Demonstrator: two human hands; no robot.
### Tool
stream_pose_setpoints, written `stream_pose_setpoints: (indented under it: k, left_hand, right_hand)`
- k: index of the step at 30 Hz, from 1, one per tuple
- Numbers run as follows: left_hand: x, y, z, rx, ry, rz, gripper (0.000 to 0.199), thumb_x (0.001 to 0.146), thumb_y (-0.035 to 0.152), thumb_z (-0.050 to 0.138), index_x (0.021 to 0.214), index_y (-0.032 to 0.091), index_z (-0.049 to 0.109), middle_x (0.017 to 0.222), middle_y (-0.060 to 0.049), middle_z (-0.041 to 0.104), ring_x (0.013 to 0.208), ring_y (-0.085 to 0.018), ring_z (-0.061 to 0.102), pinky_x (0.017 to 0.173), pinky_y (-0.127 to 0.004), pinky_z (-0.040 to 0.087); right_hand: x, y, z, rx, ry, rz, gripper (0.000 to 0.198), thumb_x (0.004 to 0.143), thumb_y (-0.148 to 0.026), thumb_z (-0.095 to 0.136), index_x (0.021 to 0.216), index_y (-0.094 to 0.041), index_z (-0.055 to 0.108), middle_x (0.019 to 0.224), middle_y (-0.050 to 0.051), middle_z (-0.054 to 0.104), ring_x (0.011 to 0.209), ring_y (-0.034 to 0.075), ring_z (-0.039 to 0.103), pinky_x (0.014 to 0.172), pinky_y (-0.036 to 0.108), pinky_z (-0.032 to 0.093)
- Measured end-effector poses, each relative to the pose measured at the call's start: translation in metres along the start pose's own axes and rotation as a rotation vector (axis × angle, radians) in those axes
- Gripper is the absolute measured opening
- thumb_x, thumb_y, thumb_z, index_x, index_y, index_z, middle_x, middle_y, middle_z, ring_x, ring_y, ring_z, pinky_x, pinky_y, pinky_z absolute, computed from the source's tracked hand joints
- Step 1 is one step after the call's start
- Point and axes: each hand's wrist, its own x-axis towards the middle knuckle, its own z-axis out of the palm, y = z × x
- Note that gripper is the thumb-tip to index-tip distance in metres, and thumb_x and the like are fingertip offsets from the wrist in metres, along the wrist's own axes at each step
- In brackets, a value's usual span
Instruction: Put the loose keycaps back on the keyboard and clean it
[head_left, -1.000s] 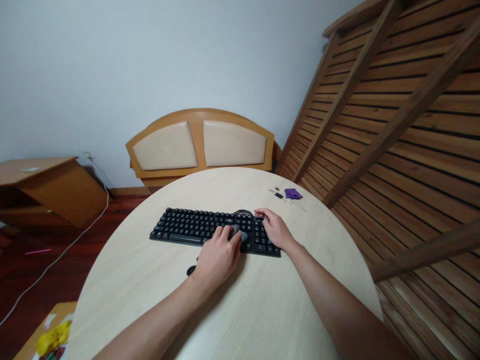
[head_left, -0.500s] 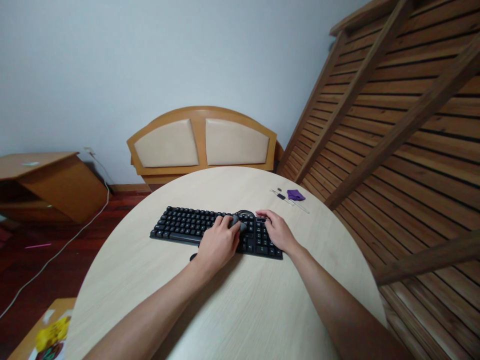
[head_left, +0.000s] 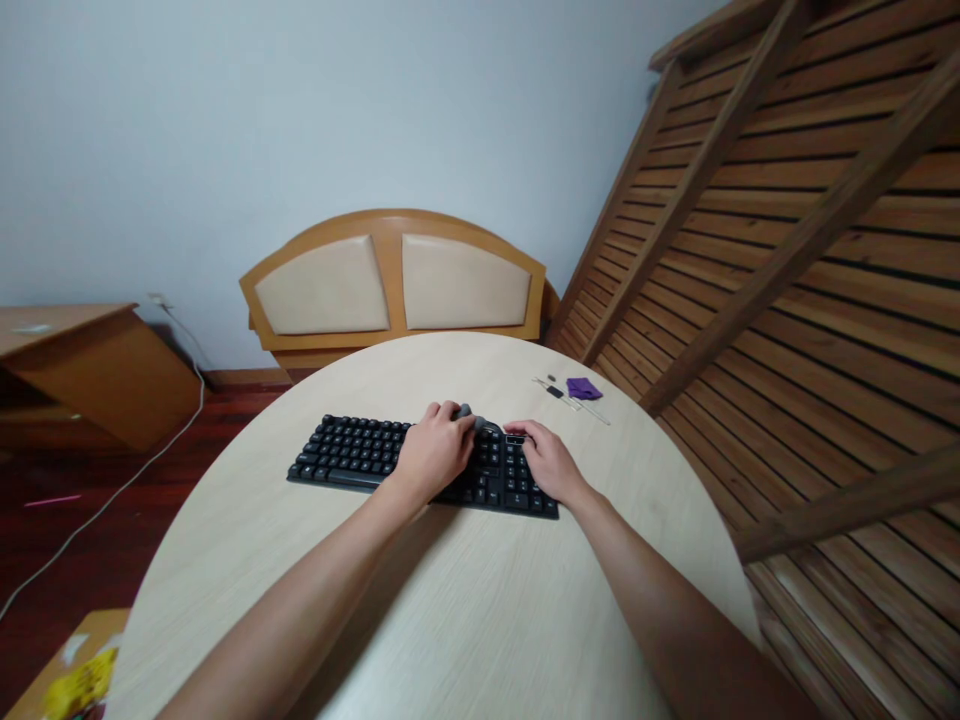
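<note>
A black keyboard lies flat on the round pale table, slightly slanted. My left hand is closed over its middle keys, gripping a small dark grey object with rounded ends. My fingers cover most of that object, so its kind is unclear. At the keyboard's right end, my right hand holds the edge, its fingers along the top right corner near a small label panel. Part of a black cable shows behind the keyboard, between my hands.
On the table, a purple cloth lies at the back right beside thin rods and a small black piece. A padded headboard stands behind, wooden slats lean at the right, and a cabinet is at the left.
My left hand has moved away from me over the keys with the grey object. My right hand stays at the keyboard's right end. The view has shifted slightly.
</note>
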Motion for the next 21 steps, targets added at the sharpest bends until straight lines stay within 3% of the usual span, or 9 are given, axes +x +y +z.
stream_pose_setpoints:
  k: [7, 15, 21]
  left_hand:
    - [0.005, 0.006, 0.015, 0.063, -0.099, 0.043, 0.031, 0.099, 0.032, 0.048, 0.125, 0.026, 0.064, 0.116, -0.011, 0.061, 0.109, -0.028, 0.054, 0.072, -0.032, 0.055]
    - [-0.018, 0.014, 0.003, 0.098, -0.114, 0.111, 0.031, 0.097, 0.025, 0.049, 0.124, 0.020, 0.064, 0.116, -0.014, 0.059, 0.110, -0.029, 0.053, 0.076, -0.035, 0.056]
    - [-0.036, 0.010, -0.008, 0.038, -0.148, 0.130, 0.031, 0.094, 0.027, 0.053, 0.120, 0.025, 0.069, 0.109, -0.010, 0.061, 0.107, -0.028, 0.055, 0.073, -0.035, 0.057]
  right_hand:
    - [0.000, -0.001, -0.001, -0.012, -0.001, -0.011, 0.035, 0.091, -0.011, 0.042, 0.109, -0.023, 0.070, 0.108, 0.005, 0.071, 0.105, 0.020, 0.065, 0.097, 0.038, 0.049]
    - [0.001, -0.003, -0.001, -0.023, 0.003, -0.012, 0.034, 0.091, -0.011, 0.043, 0.108, -0.022, 0.070, 0.107, 0.005, 0.072, 0.104, 0.020, 0.065, 0.097, 0.038, 0.048]
    - [0.000, -0.002, -0.001, -0.020, 0.002, -0.019, 0.035, 0.091, -0.011, 0.043, 0.109, -0.023, 0.070, 0.107, 0.005, 0.072, 0.104, 0.020, 0.064, 0.098, 0.039, 0.048]
